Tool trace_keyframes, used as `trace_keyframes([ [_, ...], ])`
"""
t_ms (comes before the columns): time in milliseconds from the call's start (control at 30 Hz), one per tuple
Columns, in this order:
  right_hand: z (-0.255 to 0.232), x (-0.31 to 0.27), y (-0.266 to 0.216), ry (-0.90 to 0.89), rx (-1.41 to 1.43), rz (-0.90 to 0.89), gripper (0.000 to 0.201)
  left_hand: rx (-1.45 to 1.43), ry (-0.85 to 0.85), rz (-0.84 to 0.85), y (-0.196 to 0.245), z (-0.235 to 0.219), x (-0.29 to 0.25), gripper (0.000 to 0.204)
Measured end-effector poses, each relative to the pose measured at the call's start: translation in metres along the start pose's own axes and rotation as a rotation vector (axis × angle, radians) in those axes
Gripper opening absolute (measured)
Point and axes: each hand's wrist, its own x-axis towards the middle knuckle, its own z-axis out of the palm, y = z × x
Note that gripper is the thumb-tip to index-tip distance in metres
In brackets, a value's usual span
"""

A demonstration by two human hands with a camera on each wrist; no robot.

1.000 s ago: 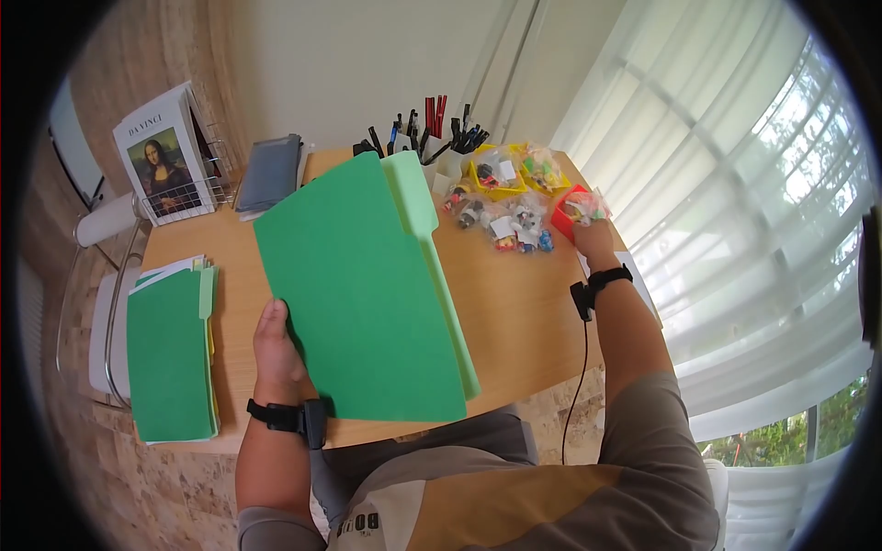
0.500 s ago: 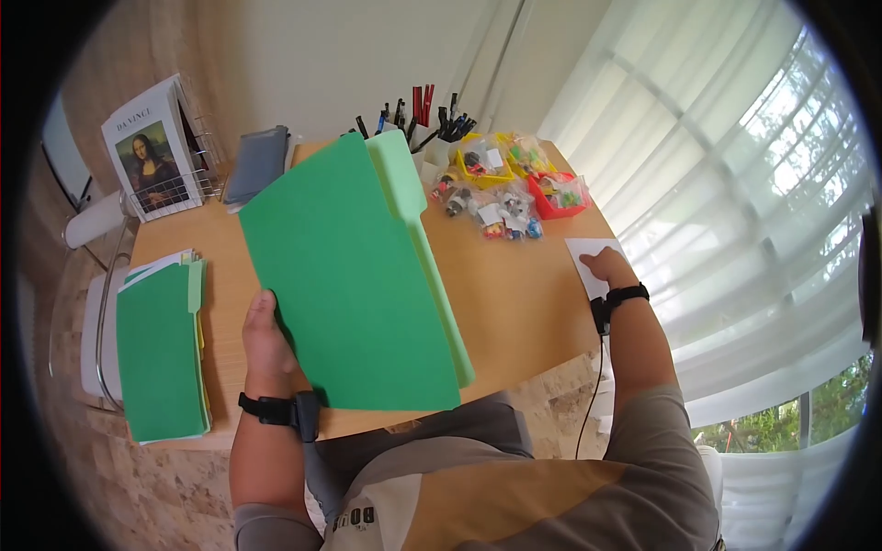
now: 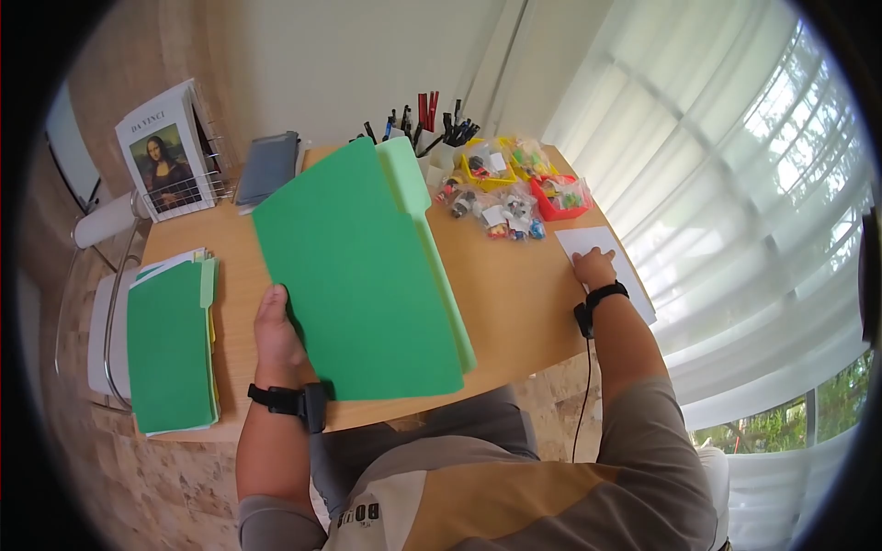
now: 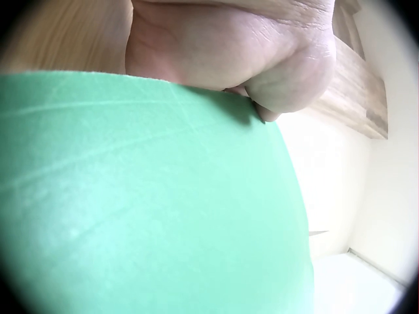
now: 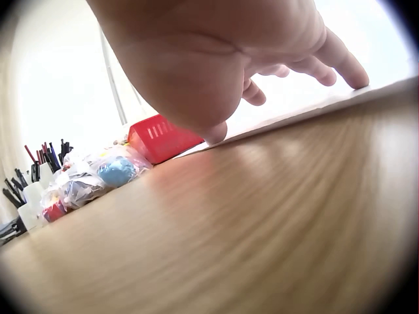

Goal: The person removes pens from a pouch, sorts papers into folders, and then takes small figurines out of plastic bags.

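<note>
In the head view my left hand (image 3: 278,335) grips a green folder (image 3: 358,275) by its left edge, thumb on the front face. The folder is tilted up over the desk, with a lighter green tabbed back leaf (image 3: 404,179) showing behind. The left wrist view has the palm (image 4: 229,49) at the edge of the pale green inner side. My right hand (image 3: 596,266) rests on a white sheet of paper (image 3: 574,241) at the desk's right edge. Seen from the right wrist, its fingers are spread, and the thumb (image 5: 216,133) touches the paper's near edge.
A red bin (image 3: 560,204), yellow bins (image 3: 491,182) and bagged small items (image 3: 501,220) stand at the back right, beside cups of pens (image 3: 427,115). Another stack of green folders (image 3: 170,344) lies at left. Behind it are a dark pouch (image 3: 266,170) and a wire rack with a magazine (image 3: 161,170).
My right hand has left the red bin and come down onto the white paper nearer me. The red bin now stands beside the bags. The left hand keeps its grip on the folder.
</note>
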Motion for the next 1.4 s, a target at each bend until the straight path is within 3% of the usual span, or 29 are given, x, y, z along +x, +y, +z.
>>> trace_keyframes([
  [100, -0.013, -0.01, -0.019, 0.061, -0.129, 0.026, 0.062, -0.026, 0.001, -0.004, 0.003, 0.002, -0.001, 0.031],
  [167, -0.025, -0.028, -0.044, 0.277, 0.125, -0.163, 0.062, -0.059, 0.002, -0.011, 0.005, 0.004, -0.001, 0.031],
  [233, 0.0, -0.03, -0.065, 0.011, 0.78, -0.562, 0.07, -0.078, -0.005, -0.033, 0.004, 0.008, -0.001, 0.031],
  [300, -0.018, -0.127, -0.1, -0.729, 1.319, -0.666, 0.068, -0.097, -0.076, -0.047, 0.002, 0.011, 0.001, 0.032],
  [367, -0.021, -0.198, -0.124, -0.898, 1.346, -1.099, 0.068, -0.029, -0.039, -0.047, -0.006, 0.002, 0.002, 0.031],
  [433, -0.034, -0.241, -0.152, -0.75, 1.322, -1.343, 0.051, 0.039, 0.007, -0.039, -0.003, -0.001, -0.002, 0.03],
  [467, -0.028, -0.244, -0.156, -0.777, 1.337, -1.365, 0.051, 0.021, -0.04, -0.043, -0.001, 0.004, -0.003, 0.028],
  [567, -0.015, -0.239, -0.157, -0.885, 1.486, -0.763, 0.034, -0.051, -0.124, -0.048, 0.002, 0.002, -0.006, 0.025],
  [733, -0.012, -0.22, -0.137, -0.831, 1.674, -0.715, 0.032, -0.087, -0.374, -0.131, -0.004, 0.014, -0.014, 0.034],
  [800, -0.007, -0.216, -0.129, -0.804, 1.741, -0.722, 0.031, 0.054, -0.45, -0.185, -0.005, 0.02, -0.017, 0.034],
  [900, 0.005, -0.219, -0.126, -0.735, 1.769, -0.673, 0.029, 0.092, -0.332, -0.096, -0.004, 0.023, -0.019, 0.032],
  [967, 0.017, -0.222, -0.119, -0.761, 1.714, -0.439, 0.03, 0.076, -0.294, -0.051, -0.001, 0.017, -0.018, 0.032],
  [1100, 0.053, -0.218, -0.098, -0.79, 1.51, -0.491, 0.028, -0.013, -0.186, 0.061, 0.016, 0.017, -0.027, 0.033],
  [1167, 0.065, -0.22, -0.088, -0.59, 1.393, -0.822, 0.021, 0.027, -0.107, 0.12, 0.042, 0.028, -0.045, 0.033],
  [1267, 0.067, -0.228, -0.085, -0.638, 1.334, -0.768, 0.017, 0.234, 0.115, 0.356, 0.082, 0.038, -0.069, 0.034],
  [1300, 0.063, -0.231, -0.085, -0.633, 1.344, -0.759, 0.017, 0.29, 0.114, 0.374, 0.091, 0.019, -0.072, 0.034],
  [1333, 0.055, -0.235, -0.086, -0.519, 1.214, -0.879, 0.017, 0.347, 0.114, 0.394, 0.103, -0.001, -0.074, 0.033],
  [1367, 0.05, -0.236, -0.087, -0.405, 1.078, -0.99, 0.017, 0.365, 0.175, 0.397, 0.114, -0.009, -0.079, 0.031],
  [1400, 0.049, -0.237, -0.087, -0.405, 1.09, -0.985, 0.017, 0.385, 0.239, 0.4, 0.125, -0.016, -0.083, 0.029],
])
